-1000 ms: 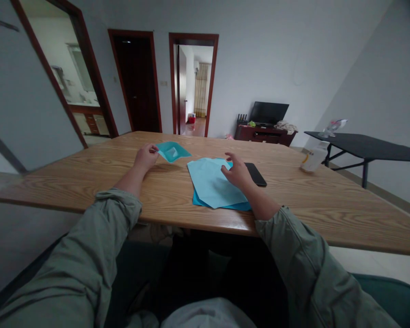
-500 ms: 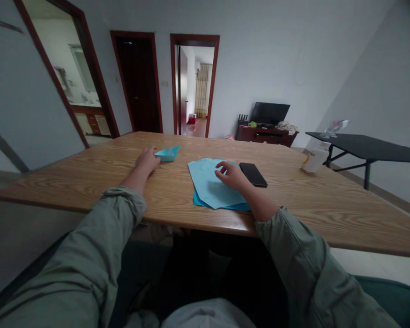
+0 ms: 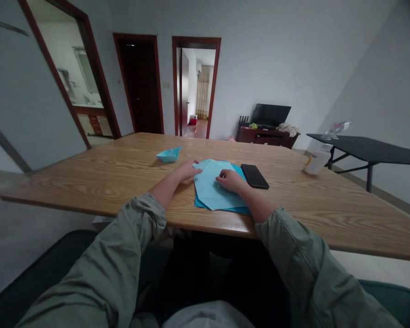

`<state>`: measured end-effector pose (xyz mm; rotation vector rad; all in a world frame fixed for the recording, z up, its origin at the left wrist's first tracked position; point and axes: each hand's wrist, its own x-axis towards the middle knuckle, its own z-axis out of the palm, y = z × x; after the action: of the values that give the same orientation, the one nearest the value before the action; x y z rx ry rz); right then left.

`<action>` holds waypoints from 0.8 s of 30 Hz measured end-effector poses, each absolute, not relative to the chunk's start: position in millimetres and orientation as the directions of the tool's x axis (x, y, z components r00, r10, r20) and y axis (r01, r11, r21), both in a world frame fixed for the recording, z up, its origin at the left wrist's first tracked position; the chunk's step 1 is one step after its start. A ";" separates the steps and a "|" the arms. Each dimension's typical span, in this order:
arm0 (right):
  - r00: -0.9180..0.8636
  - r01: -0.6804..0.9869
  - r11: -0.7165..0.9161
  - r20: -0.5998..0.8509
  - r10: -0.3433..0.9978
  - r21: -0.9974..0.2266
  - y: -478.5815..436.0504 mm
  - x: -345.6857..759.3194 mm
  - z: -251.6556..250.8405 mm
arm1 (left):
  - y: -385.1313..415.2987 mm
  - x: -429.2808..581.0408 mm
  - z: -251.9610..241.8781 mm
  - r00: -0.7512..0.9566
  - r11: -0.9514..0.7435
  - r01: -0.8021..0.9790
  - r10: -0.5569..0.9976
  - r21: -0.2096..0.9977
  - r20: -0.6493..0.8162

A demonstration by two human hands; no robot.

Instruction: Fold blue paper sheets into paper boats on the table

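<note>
A small stack of light blue paper sheets (image 3: 212, 193) lies on the wooden table in front of me, with darker blue sheets (image 3: 241, 172) showing from underneath. At the stack's upper left edge is my left hand (image 3: 186, 171), its thumb and forefinger apart and touching the paper. My right hand (image 3: 231, 180) rests over the right part of the top sheet, its fingers curled in with the tips close together; whether anything is between them is hidden. Left of the stack and farther off sits a folded blue paper boat (image 3: 169, 155), apart from both hands.
A black phone (image 3: 255, 176) lies just right of the papers. Toward the table's right side stands a whitish translucent cup (image 3: 316, 163). The wooden table (image 3: 89, 187) has its near edge by my forearms. Beyond it are a black folding table (image 3: 372, 148) and a TV cabinet (image 3: 268, 136).
My left hand has left the paper boat and moved right to the paper stack's edge. My right hand's fingers have curled in and lowered onto the top sheet. The boat stays put.
</note>
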<state>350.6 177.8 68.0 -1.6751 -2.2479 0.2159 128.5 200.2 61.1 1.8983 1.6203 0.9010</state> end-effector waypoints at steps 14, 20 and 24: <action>-0.207 0.885 0.261 0.176 0.962 -0.387 179.8 348.6 71.0 | 199.3 148.5 76.7 -0.219 0.018 0.023 0.976 1.000 -0.013; -0.205 0.882 0.266 0.193 0.960 -0.389 181.8 352.4 68.0 | 200.4 142.6 75.9 -0.242 -0.025 -0.180 0.970 0.983 -0.019; -0.213 0.864 0.276 0.190 0.958 -0.421 181.8 352.8 67.1 | 199.9 140.0 74.1 -0.149 -0.017 -0.228 0.989 0.973 -0.018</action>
<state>352.8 181.8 67.1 -1.6444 -2.1436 0.3129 140.0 199.9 74.1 0.9602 1.1423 1.4184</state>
